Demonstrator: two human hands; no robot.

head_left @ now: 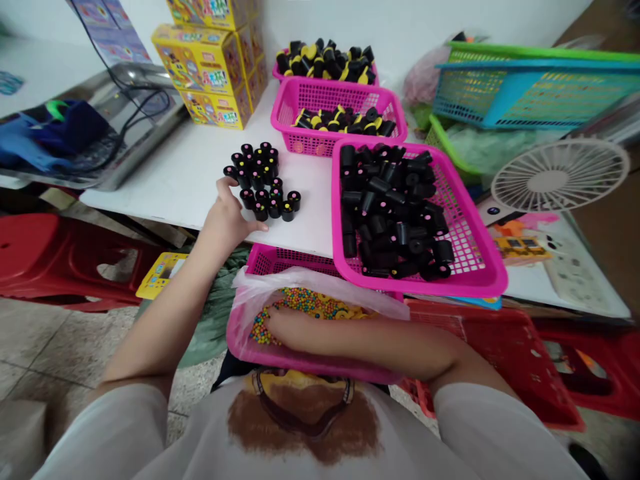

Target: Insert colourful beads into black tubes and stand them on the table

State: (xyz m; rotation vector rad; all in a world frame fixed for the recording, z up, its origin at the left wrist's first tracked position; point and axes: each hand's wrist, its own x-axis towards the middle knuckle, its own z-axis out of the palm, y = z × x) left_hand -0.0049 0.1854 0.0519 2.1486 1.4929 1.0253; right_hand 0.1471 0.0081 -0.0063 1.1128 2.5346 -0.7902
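My left hand [227,217] rests at the near-left side of a cluster of small black cylinders [257,175] standing upright on the white table. Its thumb and forefinger are spread apart along the cluster, at or close to the nearest cylinders. Pink, yellow or green dots show on the cylinders' tops. My right hand [280,323] reaches into many small coloured beads [313,303] inside a plastic-lined pink basket [320,360] at my lap. Beads hide its fingertips, so I cannot make out whether they hold any. Yellow pieces [350,312] lie among the beads.
A large pink basket [493,277] of black cylinders stands right of the cluster. Behind it, another pink basket [287,120] holds black-and-yellow pieces. Yellow boxes [213,77] are stacked at the back left, near a metal tray [113,170]. A white fan [560,180] stands at right.
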